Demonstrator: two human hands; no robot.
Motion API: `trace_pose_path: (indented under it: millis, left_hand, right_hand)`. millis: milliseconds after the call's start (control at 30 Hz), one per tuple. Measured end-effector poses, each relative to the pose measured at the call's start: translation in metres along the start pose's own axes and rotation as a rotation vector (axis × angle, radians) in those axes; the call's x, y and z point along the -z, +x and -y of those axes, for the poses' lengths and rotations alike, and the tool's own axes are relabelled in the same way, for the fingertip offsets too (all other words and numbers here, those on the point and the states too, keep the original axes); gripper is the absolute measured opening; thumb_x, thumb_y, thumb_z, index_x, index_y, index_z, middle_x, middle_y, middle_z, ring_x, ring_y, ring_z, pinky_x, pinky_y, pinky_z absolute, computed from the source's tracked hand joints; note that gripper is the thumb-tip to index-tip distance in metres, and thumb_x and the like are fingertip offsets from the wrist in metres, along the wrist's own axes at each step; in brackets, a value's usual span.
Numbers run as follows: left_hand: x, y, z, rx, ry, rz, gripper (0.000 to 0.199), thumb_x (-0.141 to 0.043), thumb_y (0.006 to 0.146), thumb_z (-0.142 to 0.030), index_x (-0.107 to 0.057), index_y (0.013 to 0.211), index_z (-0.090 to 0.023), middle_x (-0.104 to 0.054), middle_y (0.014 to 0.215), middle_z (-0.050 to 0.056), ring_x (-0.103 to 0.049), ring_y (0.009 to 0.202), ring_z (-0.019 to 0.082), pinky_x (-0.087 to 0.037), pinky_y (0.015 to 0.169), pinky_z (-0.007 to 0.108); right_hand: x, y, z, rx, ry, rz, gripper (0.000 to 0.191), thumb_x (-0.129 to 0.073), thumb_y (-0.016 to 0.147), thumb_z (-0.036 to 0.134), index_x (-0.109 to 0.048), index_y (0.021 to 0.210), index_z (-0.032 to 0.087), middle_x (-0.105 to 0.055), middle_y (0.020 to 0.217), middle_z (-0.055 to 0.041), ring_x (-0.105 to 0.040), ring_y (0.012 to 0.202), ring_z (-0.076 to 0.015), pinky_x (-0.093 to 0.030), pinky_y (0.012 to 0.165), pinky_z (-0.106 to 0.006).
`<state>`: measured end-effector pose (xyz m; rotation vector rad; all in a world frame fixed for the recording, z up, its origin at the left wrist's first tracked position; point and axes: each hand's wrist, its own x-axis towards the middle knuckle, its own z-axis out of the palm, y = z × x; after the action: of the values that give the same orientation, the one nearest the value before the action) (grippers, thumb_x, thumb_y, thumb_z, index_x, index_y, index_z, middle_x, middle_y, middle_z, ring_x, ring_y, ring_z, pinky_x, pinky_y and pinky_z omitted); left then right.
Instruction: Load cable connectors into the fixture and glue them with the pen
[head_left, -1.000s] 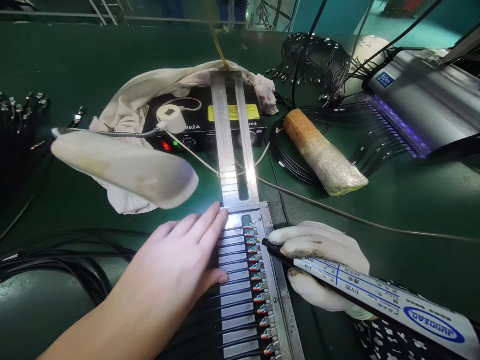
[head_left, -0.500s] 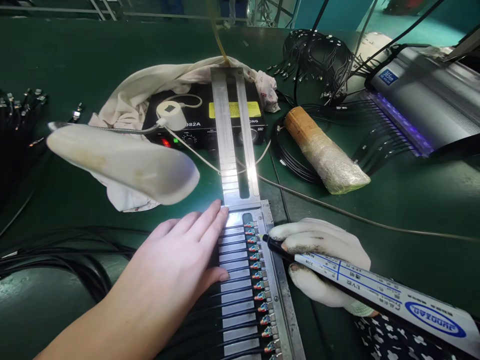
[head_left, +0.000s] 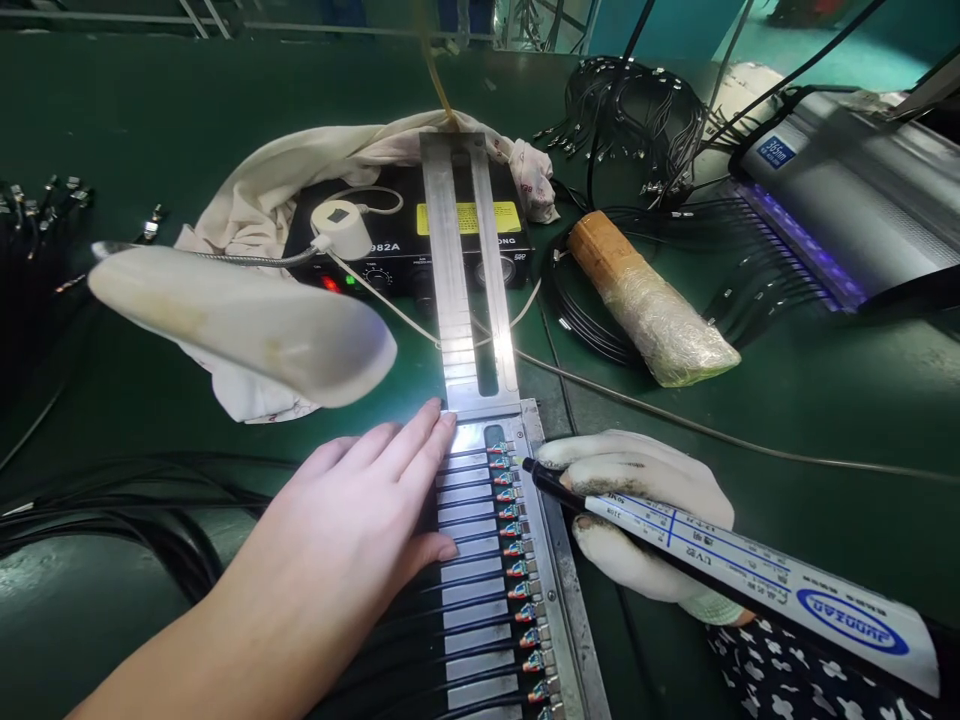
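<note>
In the head view my left hand (head_left: 360, 510), bare and open, lies flat over the left edge of a metal fixture (head_left: 469, 625), its fingers together near the top end. Several black cables (head_left: 469, 555) lie side by side across the fixture, their connector ends with coloured wires (head_left: 516, 548) in a row along the right. My gloved right hand (head_left: 645, 500) is closed round a black syringe of UV glue (head_left: 750, 570) with a white and blue label. The syringe's tip is beside the topmost connectors; whether it touches one I cannot tell.
A white lamp head (head_left: 247, 320) on a bendy neck overhangs the left. Behind stands a black dispenser box (head_left: 397, 265) with a cloth (head_left: 255, 190) draped round it. A wrapped block (head_left: 652, 300) and a silver lamp unit (head_left: 862, 190) with violet light lie to the right.
My right hand and the syringe have shifted slightly up and left, the tip moving towards the topmost connector. My left hand has stayed in place.
</note>
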<state>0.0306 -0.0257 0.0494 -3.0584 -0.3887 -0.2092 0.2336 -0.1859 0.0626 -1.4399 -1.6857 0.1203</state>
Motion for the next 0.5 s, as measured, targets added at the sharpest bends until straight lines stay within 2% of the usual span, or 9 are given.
trace_pose_path:
  millis: [133, 267, 500]
  left_hand:
    - [-0.001, -0.001, -0.001, 0.024, -0.009, 0.026, 0.085, -0.081, 0.071, -0.041, -0.047, 0.142, -0.010, -0.049, 0.148, 0.015, -0.064, 0.113, 0.034, -0.057, 0.082, 0.044]
    - [0.000, 0.000, -0.001, 0.031, -0.032, 0.050, 0.080, -0.077, 0.075, -0.042, -0.048, 0.142, -0.011, -0.048, 0.149, 0.015, -0.063, 0.114, 0.035, -0.056, 0.083, 0.045]
    - [-0.003, -0.003, 0.001, -0.005, -0.024, 0.024, 0.081, -0.075, 0.077, -0.041, -0.043, 0.145, -0.010, -0.047, 0.150, 0.015, -0.062, 0.114, 0.035, -0.055, 0.079, 0.044]
  right_hand:
    - [0.007, 0.000, 0.010, 0.031, -0.060, 0.004, 0.020, -0.067, 0.082, 0.019, -0.066, 0.102, 0.018, -0.074, 0.108, -0.0111, -0.073, 0.092, -0.0251, -0.062, 0.079, -0.036]
    - [0.011, 0.000, 0.021, 0.039, -0.094, 0.032, 0.018, -0.064, 0.082, 0.018, -0.064, 0.101, 0.019, -0.075, 0.104, -0.0100, -0.075, 0.087, -0.0244, -0.062, 0.077, -0.036]
    - [0.004, -0.001, 0.016, 0.037, -0.090, 0.042, 0.015, -0.063, 0.082, 0.016, -0.065, 0.097, 0.018, -0.076, 0.099, -0.0104, -0.075, 0.084, -0.0228, -0.062, 0.074, -0.033]
